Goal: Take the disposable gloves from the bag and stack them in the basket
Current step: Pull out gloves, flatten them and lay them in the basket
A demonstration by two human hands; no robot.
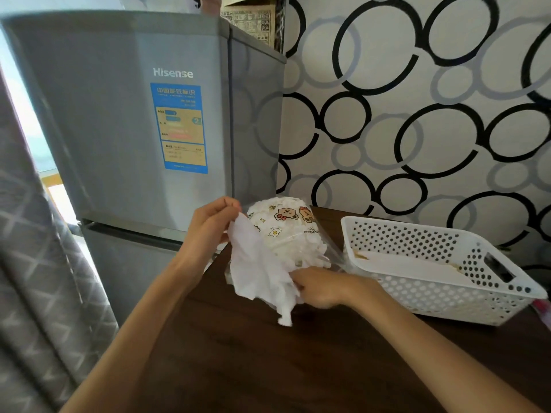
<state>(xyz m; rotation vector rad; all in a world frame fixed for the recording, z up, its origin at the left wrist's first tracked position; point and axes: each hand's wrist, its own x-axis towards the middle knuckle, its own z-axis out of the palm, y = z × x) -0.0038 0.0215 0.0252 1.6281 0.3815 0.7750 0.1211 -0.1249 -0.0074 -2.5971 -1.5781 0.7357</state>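
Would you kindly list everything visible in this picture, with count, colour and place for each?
bag: one, clear with cartoon prints, stuffed with gloves, on the table between fridge and basket.
glove: one, translucent white, pulled out in front of the bag, held by both hands.
basket: one, white, perforated, on the table right of the bag, with a flat white sheet inside.
table: one, dark brown wood, in the foreground.
fridge: one, grey, with a blue and yellow label, left of the table.
curtain: one, grey patterned, far left.
wall: white with black and grey rings, behind the table.
left hand: pinches the glove's top edge.
right hand: grips the glove's lower part.
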